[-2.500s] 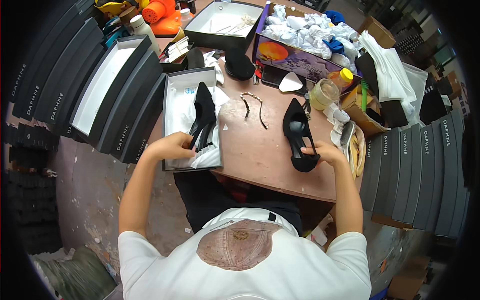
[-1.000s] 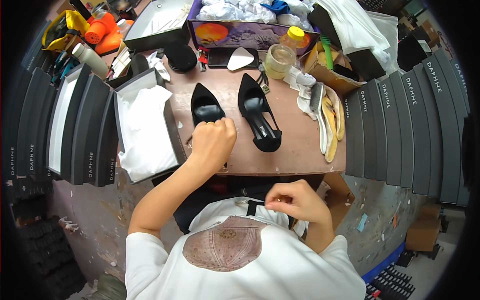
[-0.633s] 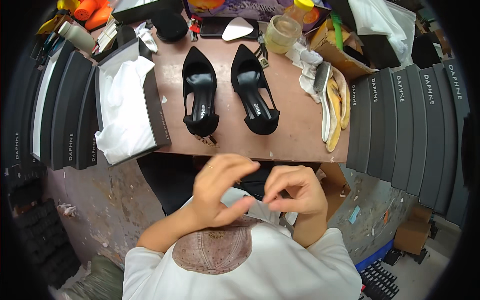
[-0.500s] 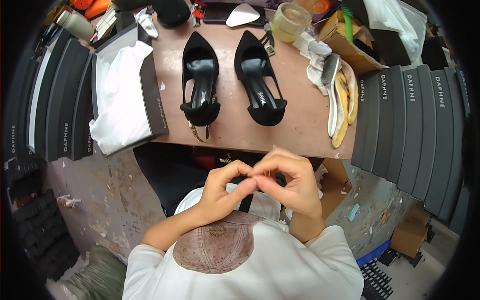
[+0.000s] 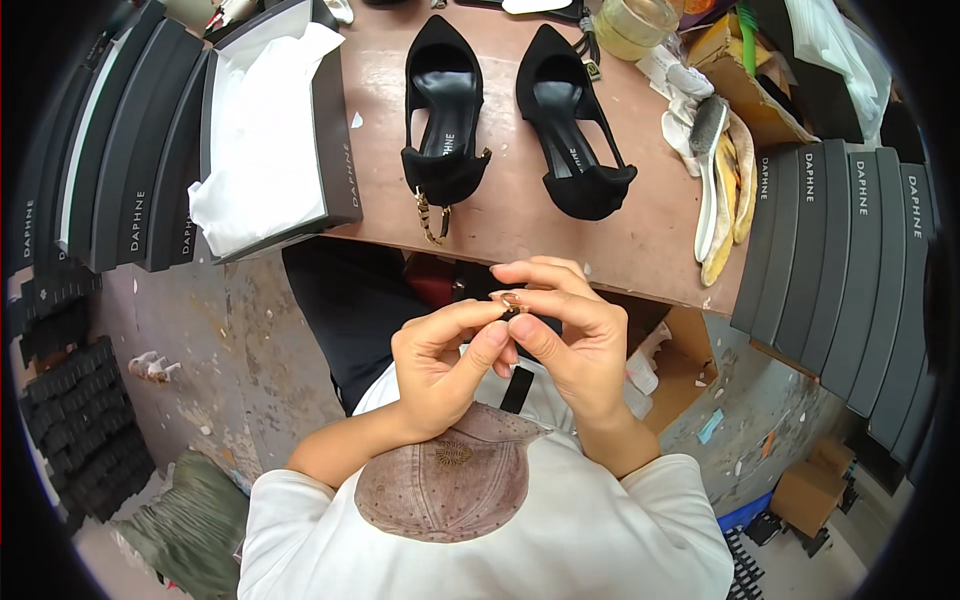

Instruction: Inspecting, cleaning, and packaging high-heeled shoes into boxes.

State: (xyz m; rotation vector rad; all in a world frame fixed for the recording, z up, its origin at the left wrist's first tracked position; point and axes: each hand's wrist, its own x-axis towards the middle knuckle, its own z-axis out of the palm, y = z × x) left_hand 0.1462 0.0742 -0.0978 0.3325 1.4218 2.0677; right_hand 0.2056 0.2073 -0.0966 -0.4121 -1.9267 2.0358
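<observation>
Over my lap, in front of the table edge, both hands meet fingertip to fingertip. My left hand point(image 5: 445, 350) is closed, thumb and forefinger pinching one side of a small gold-and-black metal piece point(image 5: 511, 307). My right hand point(image 5: 575, 335) grips its other side between thumb and fingers; the fingertips hide much of the piece, so its exact kind cannot be made out. Beyond the hands two black pointed heeled shoes stand on the table, a left shoe point(image 5: 445, 155) and a right shoe point(image 5: 580, 185). A gold chain strap point(image 5: 432, 222) hangs from the left shoe's heel end.
An open dark shoe box point(image 5: 343, 175) with white tissue paper point(image 5: 265, 130) stands left on the table point(image 5: 500, 215). At right lie a white-handled brush point(image 5: 709, 190) and stained cloth point(image 5: 742, 190). Upright dark boxes point(image 5: 835, 270) line the right; more boxes point(image 5: 130, 150) line the left.
The view has shifted, so shoes and table sit higher in the picture. My hands have turned slightly, and the small gold-and-black piece between the fingertips now shows more clearly.
</observation>
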